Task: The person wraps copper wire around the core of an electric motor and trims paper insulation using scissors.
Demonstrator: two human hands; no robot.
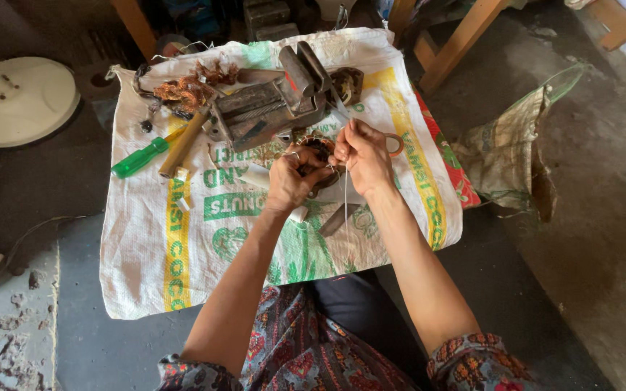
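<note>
My left hand grips a dark round motor stator with copper windings, held just above a white woven sack spread on the floor. My right hand pinches a thin white thread at the stator's top edge; the thread hangs down toward my lap. Both hands touch the stator, which they mostly hide.
On the sack lie a grey metal bench vise, a green-handled screwdriver, a wooden handle, a tangle of copper wire and a dark metal tool. A white fan base stands left; a crumpled sack lies right.
</note>
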